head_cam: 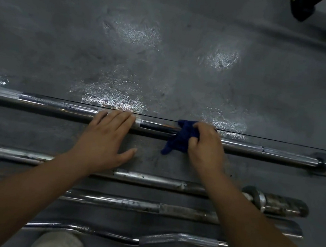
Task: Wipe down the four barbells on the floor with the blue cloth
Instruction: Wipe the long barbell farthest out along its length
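right hand (204, 141): fingers curled tight round the blue cloth (180, 139), which is bunched over the far barbell (59, 106); a loose tail hangs out thumb-side
left hand (106, 137): fingers straight and together, flat across the same bar, with bare steel between them and the cloth
roll risk: it's a round bar pinned only by flat fingers, so a hard stroke could prob roll it away past the fingertips
bump risk: a stroke toward the left fingers could run into them
missed bits: the cloth's wadded, so the underside likely gets skipped
left to do: second barbell (152, 179), third barbell (119, 201) and curl bar (166, 237) lie wrist-side and look spotty
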A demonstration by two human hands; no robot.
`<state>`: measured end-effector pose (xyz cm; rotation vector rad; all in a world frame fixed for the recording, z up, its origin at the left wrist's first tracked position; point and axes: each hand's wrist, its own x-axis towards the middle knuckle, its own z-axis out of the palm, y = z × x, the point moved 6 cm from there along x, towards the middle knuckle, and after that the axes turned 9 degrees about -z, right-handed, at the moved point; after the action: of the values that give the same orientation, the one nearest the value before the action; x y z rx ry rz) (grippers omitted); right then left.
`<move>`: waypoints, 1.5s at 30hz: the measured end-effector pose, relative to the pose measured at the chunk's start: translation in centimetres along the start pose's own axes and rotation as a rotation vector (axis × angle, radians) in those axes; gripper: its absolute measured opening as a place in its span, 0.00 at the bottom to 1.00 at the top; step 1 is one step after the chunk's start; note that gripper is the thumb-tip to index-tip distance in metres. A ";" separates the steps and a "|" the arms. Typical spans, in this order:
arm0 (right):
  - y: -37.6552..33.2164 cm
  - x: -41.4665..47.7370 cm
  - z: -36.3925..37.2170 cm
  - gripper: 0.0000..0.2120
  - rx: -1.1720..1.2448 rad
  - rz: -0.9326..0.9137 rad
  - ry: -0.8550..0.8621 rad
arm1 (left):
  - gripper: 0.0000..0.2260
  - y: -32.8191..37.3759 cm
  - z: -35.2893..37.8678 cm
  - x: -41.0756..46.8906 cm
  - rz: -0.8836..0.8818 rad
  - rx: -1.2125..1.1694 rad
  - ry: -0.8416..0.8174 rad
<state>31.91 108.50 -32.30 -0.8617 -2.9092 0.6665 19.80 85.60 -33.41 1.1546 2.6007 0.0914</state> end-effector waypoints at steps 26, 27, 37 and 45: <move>-8.6 -5.7 4.7 0.18 0.006 -0.214 -0.078 | 0.38 -0.1 1.5 -3.6 0.019 0.039 -0.070; -7.3 -5.5 4.1 0.17 -0.008 -0.218 -0.082 | 0.38 -0.2 1.5 -3.7 0.031 0.037 -0.066; -11.6 -4.3 5.1 0.14 0.040 -0.050 -0.081 | 0.36 0.9 1.1 -4.6 0.001 -0.040 -0.034; 0.9 -6.7 0.3 0.11 -0.061 0.014 -0.053 | 0.38 0.6 1.5 -6.3 0.029 -0.005 -0.076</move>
<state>37.96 105.56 -32.37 -0.8854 -2.9877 0.6142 24.73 81.29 -33.19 1.1710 2.5168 0.0591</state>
